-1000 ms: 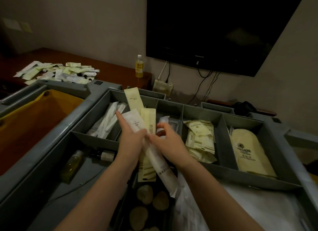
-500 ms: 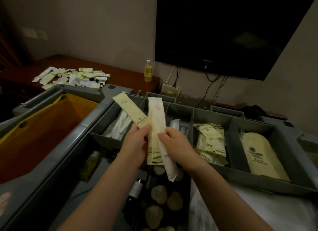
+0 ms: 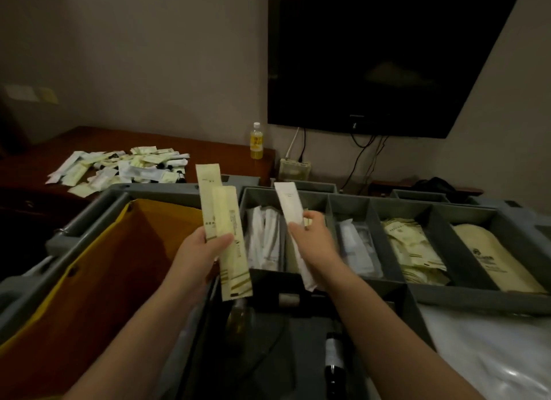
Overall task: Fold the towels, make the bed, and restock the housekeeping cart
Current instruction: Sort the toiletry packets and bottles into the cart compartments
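Observation:
My left hand (image 3: 202,250) pinches two long cream packets (image 3: 222,229), fanned upright over the cart's left side. A single white packet (image 3: 287,204) is gripped in my right hand (image 3: 313,238), held above the grey divided tray (image 3: 417,295) of the housekeeping cart. Below that hand, the tray's left compartment holds white packets (image 3: 265,238). The two hands are apart, each with its own packets.
Other compartments hold clear sachets (image 3: 356,247), cream sachets (image 3: 411,247) and a cream bag (image 3: 492,256). An orange-lined bin (image 3: 98,265) is at the left. Loose packets (image 3: 119,168) and a yellow bottle (image 3: 256,140) lie on the wooden desk. Dark bottles (image 3: 334,358) lie in the lower tray.
My hands have separated: the left one drew the two cream packets to the left, the right one kept the white packet over the tray. The view shifted to the right.

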A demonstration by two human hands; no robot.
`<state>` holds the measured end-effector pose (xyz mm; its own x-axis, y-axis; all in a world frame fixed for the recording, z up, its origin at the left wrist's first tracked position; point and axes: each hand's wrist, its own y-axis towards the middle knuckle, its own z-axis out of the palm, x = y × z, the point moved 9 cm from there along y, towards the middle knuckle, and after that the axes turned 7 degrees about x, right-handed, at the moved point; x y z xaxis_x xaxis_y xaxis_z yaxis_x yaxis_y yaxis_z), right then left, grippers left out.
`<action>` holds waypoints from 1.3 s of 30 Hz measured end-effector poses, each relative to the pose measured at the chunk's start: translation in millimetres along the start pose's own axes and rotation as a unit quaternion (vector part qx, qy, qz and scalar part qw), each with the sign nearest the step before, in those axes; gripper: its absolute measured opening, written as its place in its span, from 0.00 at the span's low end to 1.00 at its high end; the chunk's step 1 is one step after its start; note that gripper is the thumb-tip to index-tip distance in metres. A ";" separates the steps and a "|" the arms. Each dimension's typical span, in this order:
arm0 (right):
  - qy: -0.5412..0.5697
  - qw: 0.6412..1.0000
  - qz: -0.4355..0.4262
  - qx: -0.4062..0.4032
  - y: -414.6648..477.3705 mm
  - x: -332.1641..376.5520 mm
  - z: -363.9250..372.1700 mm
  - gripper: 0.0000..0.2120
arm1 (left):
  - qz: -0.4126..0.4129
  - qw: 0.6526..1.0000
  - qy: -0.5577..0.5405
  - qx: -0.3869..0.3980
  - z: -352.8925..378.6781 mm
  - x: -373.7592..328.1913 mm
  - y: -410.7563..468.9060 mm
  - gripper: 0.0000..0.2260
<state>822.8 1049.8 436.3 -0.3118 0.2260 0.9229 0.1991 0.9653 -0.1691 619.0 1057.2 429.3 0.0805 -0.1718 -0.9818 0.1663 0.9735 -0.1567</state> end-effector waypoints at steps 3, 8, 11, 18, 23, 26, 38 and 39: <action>-0.024 1.000 0.014 -0.003 22.6 9.3 21.7 0.24 | -0.015 1.000 0.018 0.012 -25.3 1.4 1.7 0.11; -0.129 0.991 0.032 -0.002 58.9 18.3 63.5 0.25 | -0.021 0.998 0.042 0.047 -36.2 3.3 3.1 0.14; -0.323 0.946 -0.007 0.035 63.1 9.3 86.9 0.23 | -0.024 0.997 0.048 0.048 -48.3 5.7 7.8 0.14; -0.499 0.851 -0.017 0.160 61.8 -18.1 118.2 0.17 | -0.034 0.996 0.049 0.060 -53.5 9.7 17.5 0.16; -0.499 0.861 -0.034 0.085 61.5 -3.5 105.5 0.17 | -0.039 0.995 0.060 0.070 -44.8 11.6 25.4 0.15; -0.556 0.828 -0.013 0.065 65.0 -6.2 106.3 0.17 | -0.037 0.995 0.056 0.069 -45.1 9.9 27.7 0.15; -0.619 0.782 0.049 0.053 76.9 -0.5 98.3 0.27 | -0.043 0.996 0.051 0.063 -46.9 14.0 29.3 0.15; -0.602 0.794 0.065 0.051 79.7 -1.3 98.0 0.28 | -0.044 0.996 0.053 0.061 -47.0 14.3 28.6 0.15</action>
<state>748.0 1139.3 387.7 -0.9692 0.2277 -0.0934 0.2458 0.9151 -0.3196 578.8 1089.7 405.7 -0.0433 -0.2315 -0.9719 0.2872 0.9288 -0.2340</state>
